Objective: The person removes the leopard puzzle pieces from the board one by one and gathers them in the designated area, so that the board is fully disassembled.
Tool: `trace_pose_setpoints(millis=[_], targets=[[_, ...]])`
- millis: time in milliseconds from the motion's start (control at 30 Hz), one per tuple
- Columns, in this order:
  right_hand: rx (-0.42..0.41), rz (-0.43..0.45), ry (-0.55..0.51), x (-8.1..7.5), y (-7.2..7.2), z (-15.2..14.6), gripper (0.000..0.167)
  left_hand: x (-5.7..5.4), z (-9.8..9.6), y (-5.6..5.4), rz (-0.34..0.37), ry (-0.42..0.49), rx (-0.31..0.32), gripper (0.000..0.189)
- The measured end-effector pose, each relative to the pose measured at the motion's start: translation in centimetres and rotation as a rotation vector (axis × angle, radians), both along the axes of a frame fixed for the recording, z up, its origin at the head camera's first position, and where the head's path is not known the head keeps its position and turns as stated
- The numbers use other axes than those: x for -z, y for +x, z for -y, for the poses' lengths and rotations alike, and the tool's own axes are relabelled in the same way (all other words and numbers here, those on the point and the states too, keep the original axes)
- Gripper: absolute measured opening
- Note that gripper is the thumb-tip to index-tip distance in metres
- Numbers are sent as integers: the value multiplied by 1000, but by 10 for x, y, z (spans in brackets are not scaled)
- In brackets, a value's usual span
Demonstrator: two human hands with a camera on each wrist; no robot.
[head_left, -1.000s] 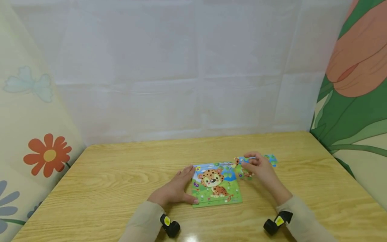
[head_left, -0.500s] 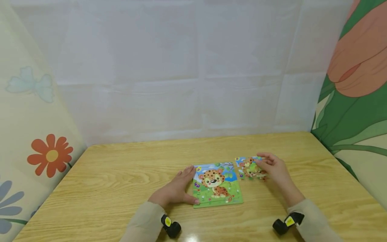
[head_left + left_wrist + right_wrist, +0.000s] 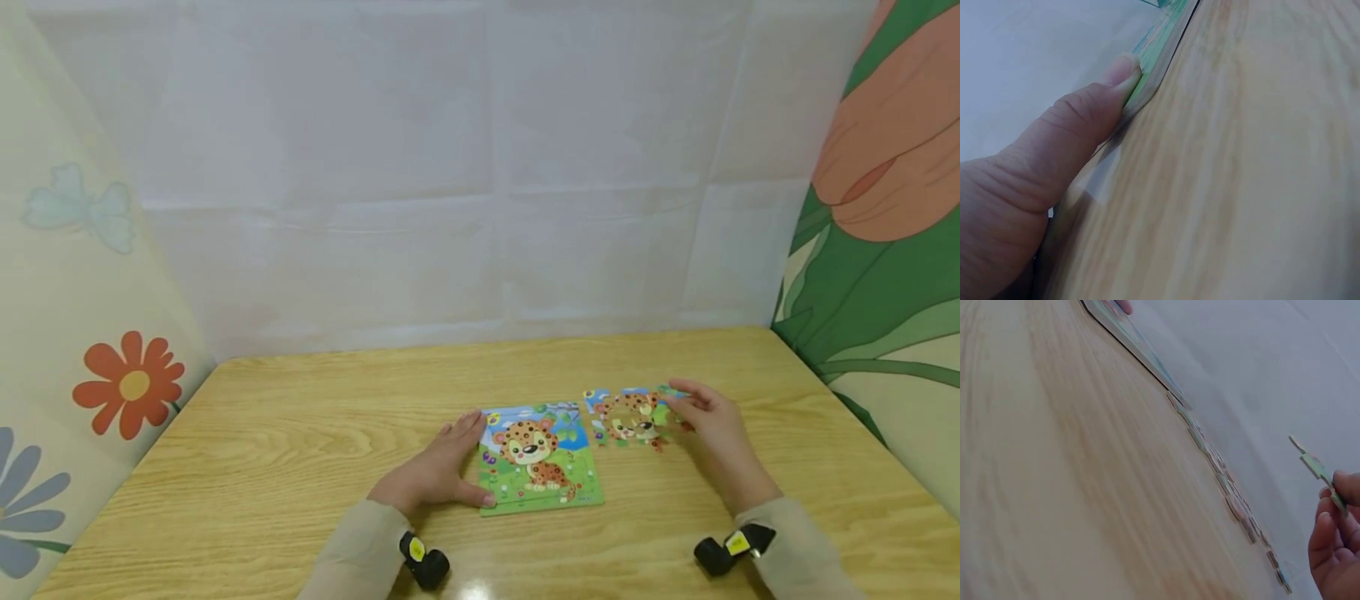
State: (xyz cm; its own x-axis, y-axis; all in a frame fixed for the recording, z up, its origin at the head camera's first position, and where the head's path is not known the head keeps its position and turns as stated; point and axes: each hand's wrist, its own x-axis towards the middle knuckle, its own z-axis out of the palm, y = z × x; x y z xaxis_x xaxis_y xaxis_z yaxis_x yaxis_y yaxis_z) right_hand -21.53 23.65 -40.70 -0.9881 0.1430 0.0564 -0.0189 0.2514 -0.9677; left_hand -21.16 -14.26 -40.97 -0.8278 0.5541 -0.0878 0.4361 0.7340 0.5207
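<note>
In the head view a square puzzle board (image 3: 534, 454) with a spotted leopard cub on grass lies flat on the table. My left hand (image 3: 438, 467) rests along its left side, fingers at the far corner, thumb on the near corner. The left wrist view shows that thumb (image 3: 1100, 100) pressing on the board's green edge. Right of the board, several loose puzzle pieces (image 3: 618, 417) lie close together, parts of the same leopard on them. Over their right end, my right hand (image 3: 712, 425) pinches a greenish puzzle piece (image 3: 1315, 465) between thumb and fingers, raised off the table.
The wooden table (image 3: 300, 433) extends to a white cloth backdrop (image 3: 360, 183) behind. Painted panels with flowers stand at both sides, including a red flower (image 3: 131, 385). Black wrist cameras (image 3: 426, 562) sit on both sleeves.
My right hand has moved to the right across the loose pieces, uncovering more of them. My left hand has stayed at the board's left side.
</note>
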Motion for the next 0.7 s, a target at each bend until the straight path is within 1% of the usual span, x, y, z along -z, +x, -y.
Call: trace_pose_setpoints(millis=[33, 100, 133, 233, 267, 333, 400, 567, 700], targets=[[8, 4, -13, 1, 0, -1, 48, 0, 0, 0, 1, 0, 0, 114], [29, 13, -71, 2, 1, -4, 42, -1, 0, 1, 0, -3, -2, 114], [40, 19, -120, 2, 1, -6, 36, -1, 0, 1, 0, -4, -2, 114], [67, 38, -216, 4, 2, -10, 17, -1, 0, 0, 2, -7, -3, 113], [74, 50, -241, 4, 2, -12, 15, -1, -1, 0, 2, -9, -3, 113], [85, 76, -245, 5, 3, -15, 15, -1, -1, 0, 2, -11, -3, 113], [92, 95, -220, 5, 2, -18, 17, -1, -1, 0, 1, -12, -3, 113], [95, 121, -116, 4, 1, -19, 38, -2, -1, 1, 6, -11, -5, 114], [104, 135, 10, 5, 1, -18, 42, -1, -1, 1, 12, -11, -9, 114]])
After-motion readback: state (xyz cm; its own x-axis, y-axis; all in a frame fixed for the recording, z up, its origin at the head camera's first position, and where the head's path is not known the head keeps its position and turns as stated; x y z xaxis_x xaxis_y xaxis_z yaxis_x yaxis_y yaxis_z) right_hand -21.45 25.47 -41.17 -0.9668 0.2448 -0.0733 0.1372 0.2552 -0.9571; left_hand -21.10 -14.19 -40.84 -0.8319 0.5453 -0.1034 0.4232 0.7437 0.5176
